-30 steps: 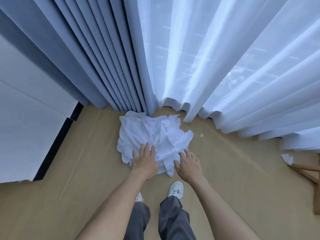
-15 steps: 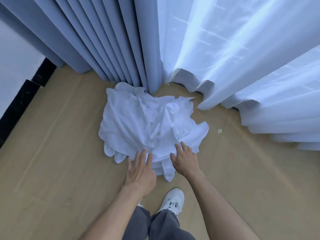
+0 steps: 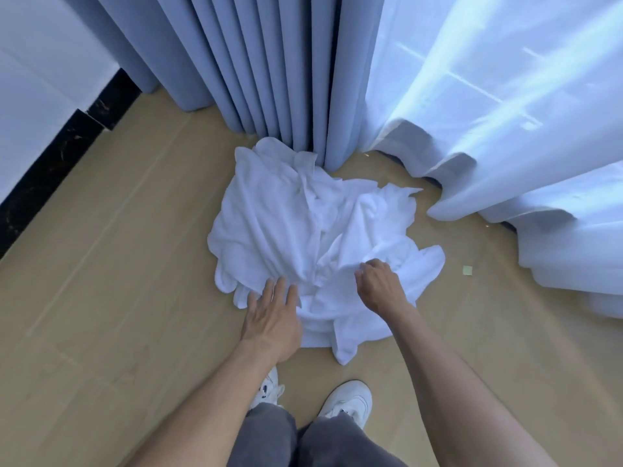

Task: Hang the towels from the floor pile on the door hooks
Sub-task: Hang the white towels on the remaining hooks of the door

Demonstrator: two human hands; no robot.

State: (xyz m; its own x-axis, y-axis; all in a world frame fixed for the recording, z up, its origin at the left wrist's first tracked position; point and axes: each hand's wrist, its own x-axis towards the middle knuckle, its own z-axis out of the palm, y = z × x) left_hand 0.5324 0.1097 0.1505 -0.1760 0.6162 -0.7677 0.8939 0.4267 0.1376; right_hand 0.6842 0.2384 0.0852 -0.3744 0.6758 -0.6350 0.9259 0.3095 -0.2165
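Item: crumpled pile of white terry towels [image 3: 303, 230], lying on the tan wood-look floor [image 3: 118, 298]. Far edge touches the foot of the grey-blue pleated curtain [image 3: 269, 62]; right side lies near the hem of the sheer white curtain [image 3: 505, 96], not touching it as far as can be seen.

Left hand [image 3: 271, 318]: at the near left edge of the pile, palm down, fingers straight and slightly spread, fingertips resting on the towel fabric. Nothing gripped.

Right hand [image 3: 379, 286]: on the near right part of the pile, fingers curled down into the cloth, pinching a fold of towel at the knuckle line. The fabric around it is puckered toward the grip.

Relation: the pile lies just beyond both hands, its bulk to the far side; a loose towel tail extends nearward between the two forearms.

Also present: two white sneakers [image 3: 347, 399] and grey trouser legs [image 3: 303, 439] at the near edge; black skirting board [image 3: 50, 170] under a white wall [image 3: 33, 79] at left; small pale green scrap [image 3: 467, 270] on the floor, right of the pile.
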